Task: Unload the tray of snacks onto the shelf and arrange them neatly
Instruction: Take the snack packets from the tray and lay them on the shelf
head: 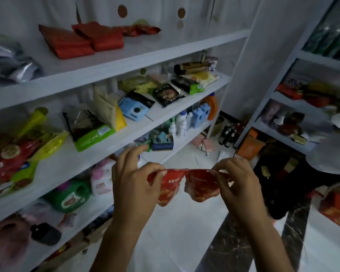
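Note:
Two small red snack packets hang side by side in front of me, joined or touching at their top edges. My left hand [133, 181] pinches the top of the left packet [170, 186]. The right packet [201, 185] hangs from the pinch of my right hand [238, 181]. Both packets dangle over the white floor, to the right of the white shelf unit [110, 61]. On its top board lie red packs [67, 43]. The board below carries green, yellow, black and blue snack bags [92, 126]. No tray is in view.
Lower boards hold bottles [182, 122], a green detergent jug [69, 195] and pink pouches. A second white rack [283, 107] with goods stands at the right. Dark bottles [230, 132] and an orange bag [249, 146] sit on the floor in the corner. A red box [338, 211] lies at right.

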